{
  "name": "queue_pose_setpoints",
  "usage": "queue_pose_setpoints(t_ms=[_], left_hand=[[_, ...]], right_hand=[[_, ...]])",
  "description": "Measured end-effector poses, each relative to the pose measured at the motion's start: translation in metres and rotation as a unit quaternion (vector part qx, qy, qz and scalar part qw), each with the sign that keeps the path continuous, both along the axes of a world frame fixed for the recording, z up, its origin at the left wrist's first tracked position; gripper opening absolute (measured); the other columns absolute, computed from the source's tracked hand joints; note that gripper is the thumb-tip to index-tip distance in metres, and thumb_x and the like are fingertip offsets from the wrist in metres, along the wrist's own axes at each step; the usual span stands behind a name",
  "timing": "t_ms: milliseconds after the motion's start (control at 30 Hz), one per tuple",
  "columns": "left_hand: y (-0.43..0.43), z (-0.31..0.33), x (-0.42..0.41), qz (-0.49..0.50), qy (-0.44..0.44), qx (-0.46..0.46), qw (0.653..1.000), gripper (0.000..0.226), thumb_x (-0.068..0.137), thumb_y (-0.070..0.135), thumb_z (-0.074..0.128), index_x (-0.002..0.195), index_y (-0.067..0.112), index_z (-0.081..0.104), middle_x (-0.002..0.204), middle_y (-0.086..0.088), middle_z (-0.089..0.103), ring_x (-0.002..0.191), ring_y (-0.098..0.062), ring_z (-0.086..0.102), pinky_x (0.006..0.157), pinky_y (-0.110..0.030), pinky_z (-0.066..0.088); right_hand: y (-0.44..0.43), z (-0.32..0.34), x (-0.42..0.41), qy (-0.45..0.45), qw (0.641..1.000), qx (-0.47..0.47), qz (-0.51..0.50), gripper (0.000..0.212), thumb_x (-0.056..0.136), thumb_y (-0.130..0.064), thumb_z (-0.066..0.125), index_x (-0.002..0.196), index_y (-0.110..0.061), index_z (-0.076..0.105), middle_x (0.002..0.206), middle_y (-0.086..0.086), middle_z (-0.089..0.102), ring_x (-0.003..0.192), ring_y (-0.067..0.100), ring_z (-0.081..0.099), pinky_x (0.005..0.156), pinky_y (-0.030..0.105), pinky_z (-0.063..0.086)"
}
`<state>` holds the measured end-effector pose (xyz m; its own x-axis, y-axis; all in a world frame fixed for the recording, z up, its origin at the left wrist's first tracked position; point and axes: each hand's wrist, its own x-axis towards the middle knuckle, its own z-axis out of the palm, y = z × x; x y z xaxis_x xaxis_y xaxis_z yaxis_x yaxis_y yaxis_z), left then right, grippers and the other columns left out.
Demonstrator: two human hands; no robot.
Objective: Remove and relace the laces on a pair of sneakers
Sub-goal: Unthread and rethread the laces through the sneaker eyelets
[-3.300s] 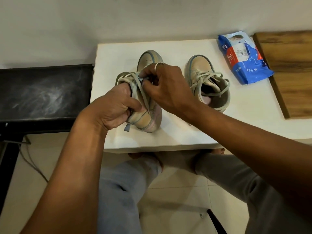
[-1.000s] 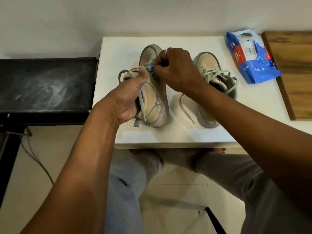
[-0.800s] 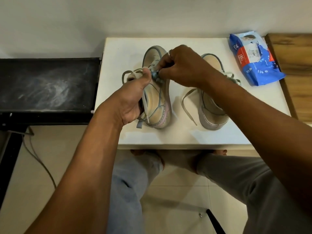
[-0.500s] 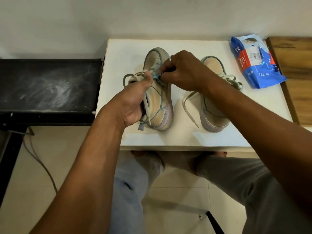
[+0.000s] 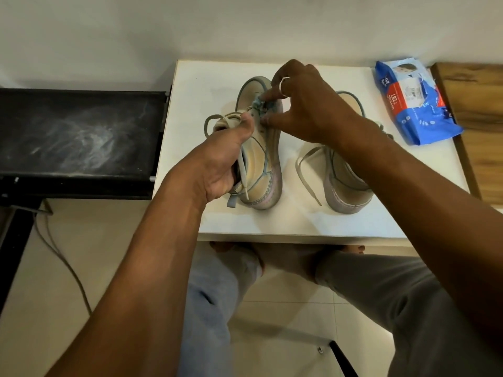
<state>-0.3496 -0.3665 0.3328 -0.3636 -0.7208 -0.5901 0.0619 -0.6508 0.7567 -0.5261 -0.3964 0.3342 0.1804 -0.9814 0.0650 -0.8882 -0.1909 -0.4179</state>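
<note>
Head view: right hand point(image 5: 307, 104) now farther up left sneaker point(image 5: 261, 159).

White table point(image 5: 313, 221) against a pale wall point(image 5: 190, 25). Blue and red plastic packet point(image 5: 411, 100) lies on table's far right corner, just beside a wooden board point(image 5: 479, 110). Black dusty bench point(image 5: 76, 134) left of table, touching its edge. Grey cable point(image 5: 62, 257) trails over cream floor tiles point(image 5: 285, 317).
</note>
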Motion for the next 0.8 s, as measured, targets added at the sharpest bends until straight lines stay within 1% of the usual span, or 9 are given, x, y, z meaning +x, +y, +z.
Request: queue_pose_setpoints(t_ms=[100, 167, 267, 367, 533, 600, 667, 733, 800], left_hand=[[0.001, 0.001, -0.001, 0.000, -0.016, 0.000, 1.000, 0.038, 0.099, 0.043, 0.049, 0.126, 0.018, 0.059, 0.120, -0.008, 0.068, 0.110, -0.021, 0.066, 0.095, -0.038, 0.054], [0.002, 0.001, 0.000, 0.001, -0.015, 0.002, 1.000, 0.038, 0.099, 0.042, 0.049, 0.126, 0.018, 0.059, 0.120, -0.008, 0.068, 0.109, -0.021, 0.066, 0.095, -0.038, 0.054], [0.003, 0.003, -0.002, -0.006, -0.001, 0.004, 1.000, 0.036, 0.101, 0.040, 0.045, 0.124, 0.017, 0.061, 0.114, -0.005, 0.071, 0.105, -0.018, 0.068, 0.092, -0.036, 0.055], [0.003, 0.004, -0.003, -0.010, 0.009, 0.008, 1.000, 0.039, 0.102, 0.040, 0.043, 0.126, 0.016, 0.061, 0.114, -0.005, 0.072, 0.105, -0.018, 0.069, 0.091, -0.036, 0.055], [0.003, 0.006, 0.000, -0.003, 0.014, 0.010, 1.000, 0.035, 0.102, 0.039, 0.044, 0.122, 0.017, 0.062, 0.112, -0.004, 0.072, 0.102, -0.017, 0.070, 0.089, -0.034, 0.056], [0.003, 0.006, 0.000, -0.003, 0.008, 0.010, 1.000, 0.036, 0.101, 0.038, 0.046, 0.125, 0.016, 0.061, 0.114, -0.005, 0.071, 0.104, -0.018, 0.069, 0.092, -0.036, 0.055], [0.003, 0.006, -0.001, 0.000, 0.002, 0.007, 1.000, 0.035, 0.101, 0.038, 0.048, 0.125, 0.016, 0.061, 0.113, -0.005, 0.072, 0.101, -0.017, 0.070, 0.089, -0.035, 0.056], [0.004, 0.006, -0.001, 0.000, 0.002, 0.005, 1.000, 0.034, 0.101, 0.038, 0.047, 0.123, 0.016, 0.062, 0.108, -0.003, 0.073, 0.095, -0.015, 0.071, 0.082, -0.032, 0.059], [0.004, 0.006, 0.000, 0.000, 0.006, 0.009, 1.000, 0.034, 0.102, 0.037, 0.046, 0.122, 0.016, 0.063, 0.109, -0.004, 0.073, 0.097, -0.016, 0.071, 0.083, -0.033, 0.059]], right_hand=[[-0.008, -0.003, -0.003, 0.053, 0.998, -0.002, 0.042, 0.038, 0.088, -0.028, 0.070, 0.126, -0.023, 0.068, 0.119, 0.004, 0.061, 0.102, 0.022, 0.058, 0.080, 0.026, 0.042], [-0.009, -0.004, -0.003, 0.060, 0.997, -0.025, 0.041, 0.033, 0.090, -0.023, 0.066, 0.123, -0.024, 0.070, 0.111, 0.004, 0.067, 0.097, 0.023, 0.062, 0.078, 0.029, 0.045], [-0.003, -0.007, 0.002, 0.068, 0.996, -0.041, 0.036, 0.027, 0.088, -0.028, 0.057, 0.102, -0.016, 0.077, 0.091, 0.007, 0.070, 0.080, 0.025, 0.062, 0.071, 0.039, 0.053], [0.004, -0.006, 0.009, 0.074, 0.996, -0.023, 0.036, 0.028, 0.085, -0.028, 0.055, 0.084, -0.006, 0.073, 0.076, 0.011, 0.067, 0.068, 0.027, 0.059, 0.065, 0.043, 0.052], [0.004, 0.015, -0.004, -0.035, 0.996, 0.081, 0.003, 0.019, 0.086, -0.028, 0.070, 0.097, -0.016, 0.079, 0.088, 0.002, 0.074, 0.080, 0.017, 0.066, 0.073, 0.034, 0.055], [0.000, 0.009, -0.003, -0.068, 0.997, 0.020, -0.039, 0.020, 0.088, -0.027, 0.067, 0.100, -0.017, 0.079, 0.091, 0.001, 0.075, 0.080, 0.015, 0.067, 0.072, 0.031, 0.056], [0.000, 0.001, 0.005, -0.057, 0.996, -0.036, -0.056, 0.022, 0.089, -0.023, 0.063, 0.100, -0.015, 0.079, 0.092, 0.003, 0.076, 0.080, 0.016, 0.067, 0.074, 0.032, 0.055], [0.004, -0.004, 0.013, -0.031, 0.998, -0.041, -0.035, 0.023, 0.087, -0.019, 0.060, 0.097, -0.012, 0.079, 0.092, 0.005, 0.076, 0.081, 0.019, 0.067, 0.074, 0.029, 0.051], [0.008, -0.003, 0.015, -0.018, 1.000, -0.020, -0.002, 0.023, 0.086, -0.019, 0.061, 0.098, -0.013, 0.079, 0.093, 0.004, 0.076, 0.084, 0.018, 0.067, 0.073, 0.024, 0.047]])
